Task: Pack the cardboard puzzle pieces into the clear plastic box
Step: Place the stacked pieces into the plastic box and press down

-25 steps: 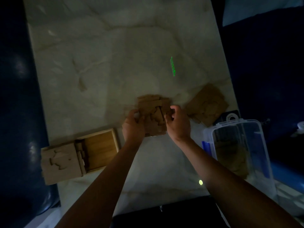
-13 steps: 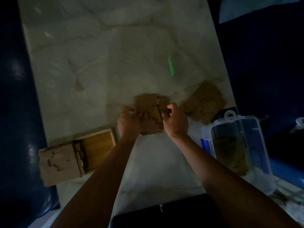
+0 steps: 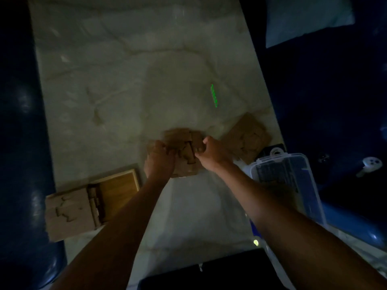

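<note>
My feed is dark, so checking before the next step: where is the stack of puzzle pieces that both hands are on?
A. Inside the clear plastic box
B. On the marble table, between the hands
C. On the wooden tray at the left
B: the stack of puzzle pieces lies on the marble table, gripped by the left hand and right hand, beside the clear plastic box.

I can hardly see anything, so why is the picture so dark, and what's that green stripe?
Head view: the room is dimly lit, so the table looks grey and its surroundings nearly black. The hands and the puzzle pieces between them are smeared by motion blur. The green streak is a glowing mark on the tabletop; its source is not visible. The wide lens makes the table edges lean.
</note>
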A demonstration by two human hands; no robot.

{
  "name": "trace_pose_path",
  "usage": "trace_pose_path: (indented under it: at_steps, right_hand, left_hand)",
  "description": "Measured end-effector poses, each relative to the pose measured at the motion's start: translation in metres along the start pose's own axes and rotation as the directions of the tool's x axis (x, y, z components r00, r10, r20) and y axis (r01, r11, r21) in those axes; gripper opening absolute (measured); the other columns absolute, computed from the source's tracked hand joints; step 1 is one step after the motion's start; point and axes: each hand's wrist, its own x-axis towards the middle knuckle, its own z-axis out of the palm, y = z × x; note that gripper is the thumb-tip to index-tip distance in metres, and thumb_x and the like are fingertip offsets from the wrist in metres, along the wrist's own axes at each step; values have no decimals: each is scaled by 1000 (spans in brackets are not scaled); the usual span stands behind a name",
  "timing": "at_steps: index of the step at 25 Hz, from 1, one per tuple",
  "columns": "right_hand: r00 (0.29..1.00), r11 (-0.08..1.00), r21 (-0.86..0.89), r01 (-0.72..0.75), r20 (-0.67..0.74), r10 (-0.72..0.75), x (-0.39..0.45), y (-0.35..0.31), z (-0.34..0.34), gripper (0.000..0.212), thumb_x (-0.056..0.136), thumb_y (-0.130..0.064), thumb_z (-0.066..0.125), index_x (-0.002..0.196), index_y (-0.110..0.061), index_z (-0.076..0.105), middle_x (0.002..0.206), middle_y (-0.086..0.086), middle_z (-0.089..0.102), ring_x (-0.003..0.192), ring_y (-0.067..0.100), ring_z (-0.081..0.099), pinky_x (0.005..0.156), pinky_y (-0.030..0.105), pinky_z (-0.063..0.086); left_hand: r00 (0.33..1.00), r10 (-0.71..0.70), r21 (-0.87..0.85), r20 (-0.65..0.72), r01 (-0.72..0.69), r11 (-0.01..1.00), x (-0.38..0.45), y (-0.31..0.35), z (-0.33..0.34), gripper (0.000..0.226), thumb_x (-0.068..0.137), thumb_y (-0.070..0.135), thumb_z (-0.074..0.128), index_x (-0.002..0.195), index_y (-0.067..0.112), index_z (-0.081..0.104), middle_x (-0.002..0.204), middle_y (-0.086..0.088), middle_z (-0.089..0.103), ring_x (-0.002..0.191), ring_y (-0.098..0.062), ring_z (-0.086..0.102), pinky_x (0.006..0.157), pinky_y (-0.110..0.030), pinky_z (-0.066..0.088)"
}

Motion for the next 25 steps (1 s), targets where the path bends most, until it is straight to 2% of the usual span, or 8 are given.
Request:
trace_pose_path:
  at_steps: [3,6,9,11,14,16,19,25]
  right_hand:
    - [996,996,-14,84,-40,-85,10,18,-41,36,82,-37,69,112,-17,64,117,11,69,112,32,63,93,37,51]
    - [985,998,-59,9,-173,-19,20,47,-91,27,72,-40,70,95,-26,69,105,4,74,99,26,70,83,32,54]
    - [983,992,13,-125,-133,125,27,80,-119,29,77,-34,70,101,-17,67,110,11,72,99,30,67,81,35,52]
    - [973,974,121,-190,-107,203,27,96,-126,40,81,-33,70,109,-4,66,114,18,70,99,31,66,81,35,52]
    - [935,898,318,-306,-80,347,27,112,-131,55,85,-31,68,130,-2,55,131,17,61,111,28,61,84,31,48]
    - [899,836,400,-376,-59,433,29,113,-135,51,86,-28,66,130,-6,53,129,14,59,108,30,62,78,33,50]
    - [855,697,561,-447,39,517,34,105,-139,20,88,-23,63,103,-14,54,108,9,58,80,23,60,63,33,54]
    - [817,530,691,-491,154,556,38,100,-133,39,92,-16,61,130,-9,51,91,7,54,75,21,57,60,33,54]
  left_hand:
    - [998,59,-51,0,-59,997,-10,17,7,18,88,36,56,102,26,61,93,-4,72,86,-28,68,71,-33,55]
    - [978,206,-101,35,-202,974,-25,44,21,7,87,29,60,82,25,62,71,6,66,73,-24,68,49,-18,43]
    - [937,337,-74,92,-331,941,-32,70,43,22,85,32,65,100,16,65,92,-8,73,85,-29,68,66,-29,48]
    - [935,321,-59,153,-316,947,-26,85,55,38,84,37,67,115,14,64,111,-11,70,102,-29,65,83,-33,51]
    - [927,289,-27,240,-292,956,-13,107,66,53,84,37,68,129,11,59,128,-17,62,117,-34,58,97,-37,48]
    - [925,284,-37,253,-284,958,-7,119,71,54,85,34,68,132,9,58,130,-17,62,118,-33,58,100,-38,47]
    - [924,273,-103,268,-255,962,-8,132,78,51,85,30,69,130,8,59,124,-17,66,115,-32,62,97,-39,50]
    - [933,266,-131,242,-240,962,-12,136,89,37,83,19,65,117,5,66,109,-19,72,105,-35,66,91,-38,53]
